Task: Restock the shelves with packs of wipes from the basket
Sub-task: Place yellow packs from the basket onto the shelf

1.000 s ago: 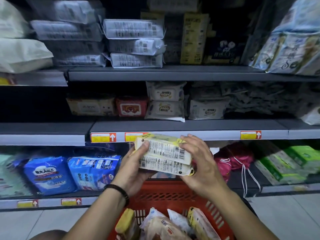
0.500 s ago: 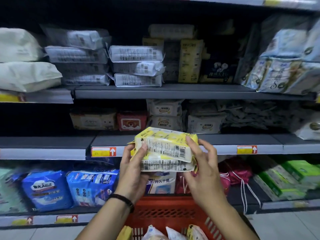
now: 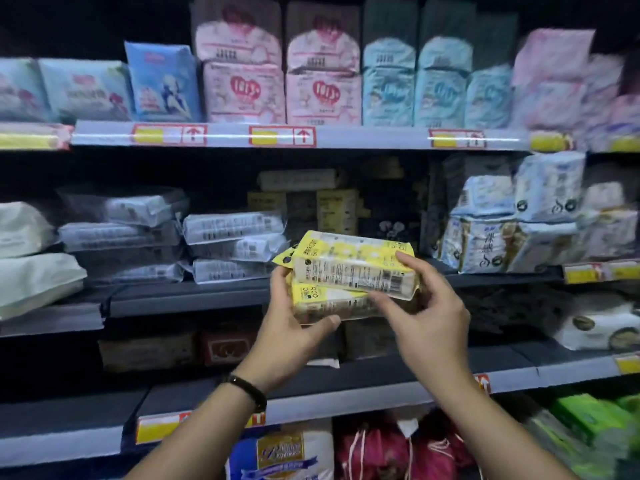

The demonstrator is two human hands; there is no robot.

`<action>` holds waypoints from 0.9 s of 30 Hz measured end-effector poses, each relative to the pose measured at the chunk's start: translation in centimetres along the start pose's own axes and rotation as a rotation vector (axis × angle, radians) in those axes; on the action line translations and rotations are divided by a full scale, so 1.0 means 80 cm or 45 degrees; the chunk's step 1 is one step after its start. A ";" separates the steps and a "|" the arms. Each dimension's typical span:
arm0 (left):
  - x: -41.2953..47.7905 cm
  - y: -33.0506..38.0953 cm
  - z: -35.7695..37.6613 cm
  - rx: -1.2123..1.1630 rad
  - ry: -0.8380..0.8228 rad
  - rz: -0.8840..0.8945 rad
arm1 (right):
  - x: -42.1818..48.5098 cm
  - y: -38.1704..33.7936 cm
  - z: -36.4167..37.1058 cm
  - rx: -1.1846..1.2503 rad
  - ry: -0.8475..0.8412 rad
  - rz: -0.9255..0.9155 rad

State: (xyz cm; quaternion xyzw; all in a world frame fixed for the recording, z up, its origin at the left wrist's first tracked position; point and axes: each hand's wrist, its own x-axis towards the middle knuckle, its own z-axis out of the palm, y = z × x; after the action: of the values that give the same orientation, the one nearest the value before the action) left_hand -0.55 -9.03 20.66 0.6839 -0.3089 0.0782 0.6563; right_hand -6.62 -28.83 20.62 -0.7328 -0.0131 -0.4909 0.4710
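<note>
Two yellow packs of wipes point(image 3: 349, 268) are stacked one on the other in front of the middle shelf point(image 3: 187, 297). My left hand point(image 3: 291, 337) grips the stack from the left and underneath, thumb under the lower pack. My right hand point(image 3: 429, 313) holds the right end, fingers along the front of the upper pack. Behind them on that shelf stand upright yellow packs point(image 3: 336, 213) in shadow. The basket is out of view.
Grey flat packs point(image 3: 235, 245) are piled left of the stack on the middle shelf, pale blue packs point(image 3: 485, 237) to the right. The top shelf point(image 3: 363, 136) carries pink and blue bags. Lower shelves hold boxes, red drawstring bags point(image 3: 381, 448) and green packs point(image 3: 595, 420).
Both hands have lifted the two yellow packs up from the basket to the level of the middle shelf. The view has tilted up, so the red basket has dropped out of frame.
</note>
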 end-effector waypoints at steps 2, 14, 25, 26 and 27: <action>0.033 0.015 -0.001 0.162 0.014 0.093 | 0.040 -0.008 0.005 0.029 0.031 0.032; 0.141 0.012 0.006 1.377 0.188 0.072 | 0.154 0.070 0.097 -0.328 -0.197 0.137; 0.118 -0.019 0.003 1.973 -0.046 -0.062 | 0.156 0.063 0.130 -0.349 -0.278 0.204; 0.117 -0.021 0.005 2.001 -0.034 -0.053 | 0.156 0.062 0.130 -0.362 -0.298 0.207; 0.115 -0.023 0.007 2.014 -0.020 -0.032 | 0.157 0.061 0.129 -0.372 -0.320 0.213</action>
State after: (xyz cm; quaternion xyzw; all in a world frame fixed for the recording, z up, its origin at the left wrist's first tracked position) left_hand 7.62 -12.63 23.72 0.9514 -0.1586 0.2625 -0.0263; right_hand 9.56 -29.87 25.71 -0.8473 0.0603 -0.3514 0.3936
